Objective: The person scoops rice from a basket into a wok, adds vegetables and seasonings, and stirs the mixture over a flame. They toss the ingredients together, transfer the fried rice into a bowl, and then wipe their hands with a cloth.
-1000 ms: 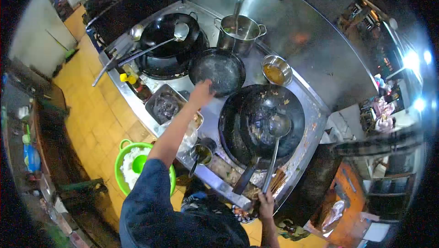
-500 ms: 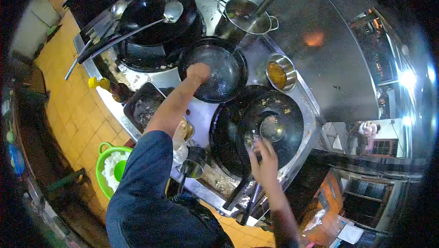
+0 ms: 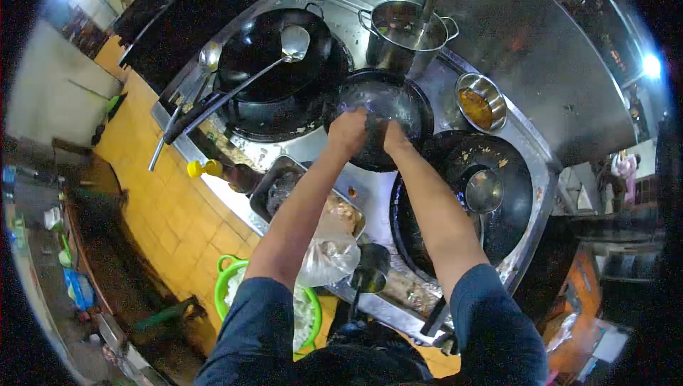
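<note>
Both hands reach over the middle black pan [image 3: 398,98], which holds some wet-looking liquid. My left hand [image 3: 350,130] is closed at the pan's left part, gripping something dark that I cannot make out. Beside it, on the right, my right hand [image 3: 393,133] is also closed, its fingers partly hidden against the dark pan. A steel pot [image 3: 391,48] stands behind the pan, under the tap. To the right is a steel bowl [image 3: 467,83] with orange-brown contents. A ladle [image 3: 484,191] lies in the large right wok [image 3: 514,172].
At the left is a large black wok [image 3: 242,55] with a long-handled spatula [image 3: 294,41] across it. Nearer are a tray [image 3: 267,187], a clear plastic bag [image 3: 331,258], a small dark pot [image 3: 373,258], a yellow-capped bottle [image 3: 206,168] and a green basket [image 3: 222,293].
My right hand has moved from the right wok's ladle to the middle pan, beside my left hand. The view has shifted, so the stove appears farther right.
</note>
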A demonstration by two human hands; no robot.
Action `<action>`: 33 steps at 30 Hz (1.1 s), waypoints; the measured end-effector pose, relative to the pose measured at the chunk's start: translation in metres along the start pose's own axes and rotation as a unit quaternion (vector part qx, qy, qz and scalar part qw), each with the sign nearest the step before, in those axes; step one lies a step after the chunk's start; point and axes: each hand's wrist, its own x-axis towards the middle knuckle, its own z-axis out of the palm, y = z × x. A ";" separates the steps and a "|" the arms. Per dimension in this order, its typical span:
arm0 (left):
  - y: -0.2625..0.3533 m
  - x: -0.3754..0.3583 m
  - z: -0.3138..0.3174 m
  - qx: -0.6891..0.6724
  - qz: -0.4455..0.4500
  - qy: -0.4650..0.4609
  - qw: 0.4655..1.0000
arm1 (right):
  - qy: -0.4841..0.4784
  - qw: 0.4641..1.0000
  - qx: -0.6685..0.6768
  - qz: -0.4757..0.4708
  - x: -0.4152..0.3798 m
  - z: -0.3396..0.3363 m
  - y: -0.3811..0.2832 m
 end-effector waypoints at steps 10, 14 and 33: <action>-0.019 -0.016 -0.004 -0.004 -0.011 0.010 1.000 | 0.052 0.966 -0.094 -0.235 -0.089 -0.054 -0.052; 0.015 -0.045 -0.044 0.085 0.075 0.106 0.988 | 0.061 0.984 0.008 -0.164 -0.191 -0.073 -0.028; 0.473 -0.512 0.016 -0.222 0.243 -0.669 0.667 | -0.041 0.557 -0.117 0.822 -1.054 0.144 0.233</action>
